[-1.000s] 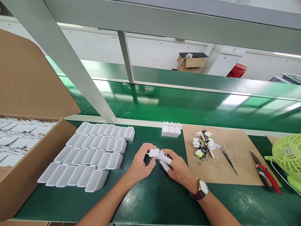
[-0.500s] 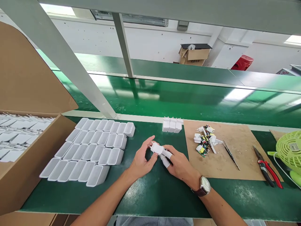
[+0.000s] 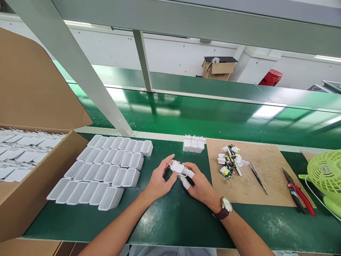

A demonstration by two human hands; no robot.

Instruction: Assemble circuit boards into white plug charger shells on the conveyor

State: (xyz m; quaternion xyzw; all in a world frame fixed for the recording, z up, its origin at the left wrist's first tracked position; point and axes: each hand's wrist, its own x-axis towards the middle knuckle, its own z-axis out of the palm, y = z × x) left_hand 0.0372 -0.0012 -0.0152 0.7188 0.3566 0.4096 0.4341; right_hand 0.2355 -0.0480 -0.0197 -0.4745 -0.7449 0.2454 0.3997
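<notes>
Both hands meet over the green bench, gripping a white plug adapter whose metal pins point up and left. My left hand pinches it between thumb and fingers on its left side. From the right, my right hand closes on the other side, white covers on its thumb and a finger. The adapter's underside is hidden by the fingers. To the left stand rows of open white plastic housings. Beyond the hands, a small group of white plug adapters stands with pins upward.
A brown board carries loose circuit boards with plug parts, tweezers and red-black pliers. At far right is a green fan. An open cardboard box of white parts stands left. A metal post slants down to the bench.
The view has tilted and shifted slightly. My right hand's fingers have moved a little on the adapter; both hands keep hold of it.
</notes>
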